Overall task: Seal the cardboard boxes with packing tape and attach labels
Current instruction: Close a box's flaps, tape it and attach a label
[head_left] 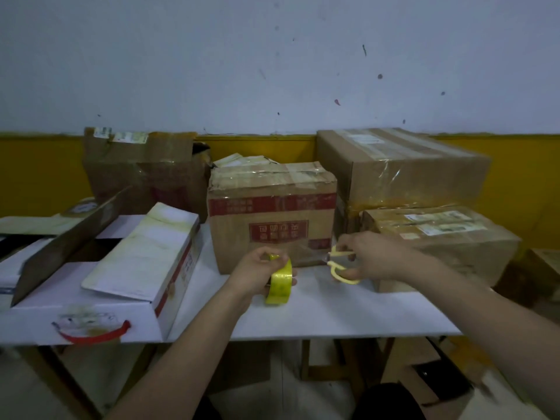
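Yellow tape is the centre of the step in hand: a roll of packing tape (280, 283) is gripped by the left hand (257, 275) in the lower middle of the frame, fingers curled over its rim, just in front of the middle cardboard box (272, 219). To the right of it, yellow-handled scissors (341, 265) are pinched by the right hand (372, 257), fingers through or around the loops; whether the blades are parted cannot be told. A clear strip seems to run from the roll toward the box's lower front face, though blur leaves this uncertain.

The step is judged to be the cutting of a tape strip already laid on the middle box. The next move calls for the strip to be kept taut by the left hand while the blades are brought across it close to the box, and the loose end then smoothed down.

At the left of the frame a white carton (100, 277) lies with its flaps open on the white table (333, 313), apparently unsealed. Labelled, taped boxes (424, 231) are stacked at the right.
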`<action>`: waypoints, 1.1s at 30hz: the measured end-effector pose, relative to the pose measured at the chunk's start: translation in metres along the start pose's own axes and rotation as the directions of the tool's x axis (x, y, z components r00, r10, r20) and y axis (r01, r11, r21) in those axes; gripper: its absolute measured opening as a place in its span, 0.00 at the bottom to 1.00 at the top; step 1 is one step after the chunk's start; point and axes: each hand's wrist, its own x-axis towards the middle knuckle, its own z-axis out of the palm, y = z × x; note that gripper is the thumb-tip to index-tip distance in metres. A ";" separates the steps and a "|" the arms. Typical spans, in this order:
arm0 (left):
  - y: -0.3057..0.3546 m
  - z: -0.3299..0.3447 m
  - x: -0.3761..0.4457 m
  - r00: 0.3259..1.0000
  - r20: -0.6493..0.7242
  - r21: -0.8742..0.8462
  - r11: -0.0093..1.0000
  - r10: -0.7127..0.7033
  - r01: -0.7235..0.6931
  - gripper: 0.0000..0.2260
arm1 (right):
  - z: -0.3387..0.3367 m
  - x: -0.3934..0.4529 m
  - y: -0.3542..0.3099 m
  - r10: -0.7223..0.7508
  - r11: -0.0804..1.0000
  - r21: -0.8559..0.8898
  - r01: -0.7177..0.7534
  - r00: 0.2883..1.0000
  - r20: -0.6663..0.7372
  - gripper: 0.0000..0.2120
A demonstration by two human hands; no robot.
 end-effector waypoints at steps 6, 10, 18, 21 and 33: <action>-0.004 0.005 0.000 1.000 0.007 -0.017 1.000 0.021 -0.021 0.12 | 0.060 0.036 -0.009 0.104 0.979 -0.183 -0.085 0.990 0.097 0.11; -0.006 0.005 -0.002 0.998 0.046 -0.045 0.999 0.031 -0.029 0.12 | 0.066 0.041 -0.011 0.058 0.951 -0.309 -0.012 0.988 0.141 0.12; -0.012 -0.001 -0.011 0.972 0.216 0.024 0.995 0.088 -0.095 0.18 | 0.037 0.049 -0.063 0.102 0.791 0.612 0.023 0.980 -0.168 0.16; -0.011 -0.006 -0.020 0.972 0.220 0.053 0.994 0.085 -0.099 0.18 | 0.035 0.050 -0.079 0.171 0.817 0.577 0.000 0.955 -0.242 0.14; -0.019 -0.025 -0.088 0.998 -0.023 -0.134 0.990 -0.052 0.048 0.11 | 0.038 0.010 -0.156 -0.002 0.902 0.407 0.146 0.942 -0.334 0.13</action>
